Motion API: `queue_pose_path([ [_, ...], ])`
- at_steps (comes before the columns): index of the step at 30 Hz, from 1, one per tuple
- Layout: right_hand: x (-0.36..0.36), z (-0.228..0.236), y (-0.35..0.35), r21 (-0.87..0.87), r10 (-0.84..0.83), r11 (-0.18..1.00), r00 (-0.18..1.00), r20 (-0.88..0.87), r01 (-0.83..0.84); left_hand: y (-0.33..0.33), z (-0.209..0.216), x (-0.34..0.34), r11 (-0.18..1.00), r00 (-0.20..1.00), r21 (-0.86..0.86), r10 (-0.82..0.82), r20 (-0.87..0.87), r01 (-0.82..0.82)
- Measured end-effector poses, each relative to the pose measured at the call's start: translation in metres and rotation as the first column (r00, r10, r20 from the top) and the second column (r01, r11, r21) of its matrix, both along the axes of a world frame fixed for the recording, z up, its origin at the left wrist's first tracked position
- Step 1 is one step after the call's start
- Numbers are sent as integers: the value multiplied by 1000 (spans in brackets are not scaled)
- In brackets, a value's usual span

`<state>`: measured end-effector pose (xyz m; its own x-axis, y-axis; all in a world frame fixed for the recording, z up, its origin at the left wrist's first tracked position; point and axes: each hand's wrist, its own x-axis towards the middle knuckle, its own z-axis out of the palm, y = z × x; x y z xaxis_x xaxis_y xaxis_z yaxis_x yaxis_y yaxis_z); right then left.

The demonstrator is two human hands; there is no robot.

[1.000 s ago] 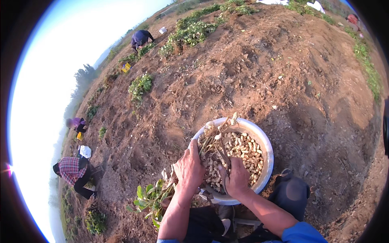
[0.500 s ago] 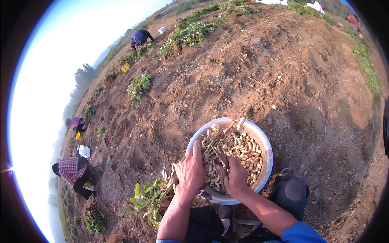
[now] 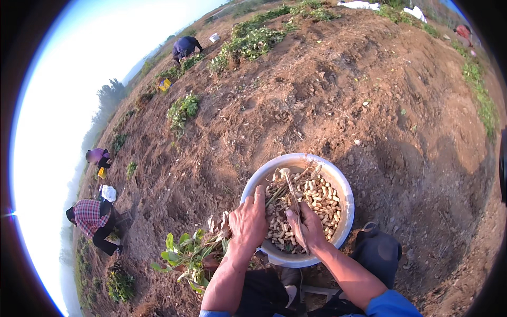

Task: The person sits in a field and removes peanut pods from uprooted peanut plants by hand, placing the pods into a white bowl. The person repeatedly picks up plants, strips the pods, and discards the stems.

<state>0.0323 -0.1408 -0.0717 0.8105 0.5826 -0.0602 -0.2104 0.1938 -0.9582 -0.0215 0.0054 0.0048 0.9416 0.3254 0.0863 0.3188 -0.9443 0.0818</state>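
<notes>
A round, pale-rimmed basin (image 3: 346,198) sits in front of my knees, holding a heap of peanuts (image 3: 325,198). At its left rim my left hand (image 3: 248,219) is closed around a bunch of peanut plants, index finger stretched forward. The bunch's green leaves (image 3: 185,256) trail out to the left, and its dry stems and roots (image 3: 277,193) lie over the basin. Inside the right half, my right hand (image 3: 309,230) grips a long, thin brown stick (image 3: 294,196), its pale far end pointing away from me. Whether it is wood or a tool cannot be made out.
Reddish, clod-strewn soil (image 3: 296,116) slopes around me. Several people crouch or bend at a distance, one in a checked shirt (image 3: 91,216) at the left. Green plant rows (image 3: 253,42) stand farther off. My dark-trousered knee (image 3: 377,253) is right of the basin.
The stick in my right hand has swung more upright, its far end now higher over the basin. The leafy bunch has shifted left, and the view has tilted slightly.
</notes>
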Motion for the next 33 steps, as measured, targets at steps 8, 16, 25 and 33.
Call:
queue_pose_path([
  [8, 1, -21, 2, 25, -69, 997, 989, 132, 66, 9, -3, 1, 997, 999, -68, 49, 18, -47],
  [16, -31, 14, -7, 124, 155, 981, 986, -58, -147, 52, -13, 0, 946, 984, -300, 157, 86, -124],
  [25, -34, 1, 0, 256, 249, 948, 944, -218, -191, 27, -4, 2, 983, 975, -177, 93, 203, -57],
  [33, -13, 16, -5, 336, 148, 942, 892, -427, 4, 11, -6, 5, 999, 989, 17, -41, 143, 39],
])
